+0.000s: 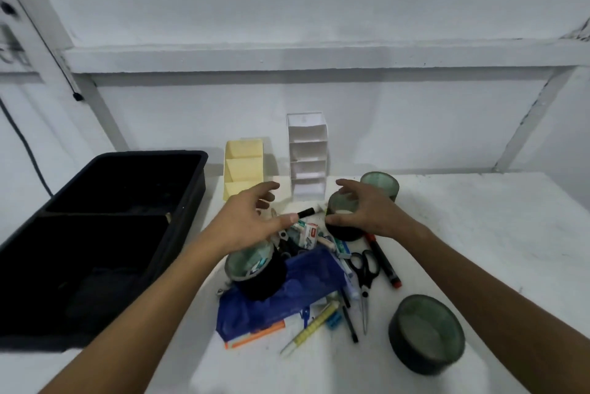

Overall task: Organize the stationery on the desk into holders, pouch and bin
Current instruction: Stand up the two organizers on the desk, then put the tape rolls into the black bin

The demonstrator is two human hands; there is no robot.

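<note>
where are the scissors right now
In the head view, the black-handled scissors lie flat on the white desk, right of the blue pouch and just left of the red-capped marker, blades pointing toward the person.
</note>
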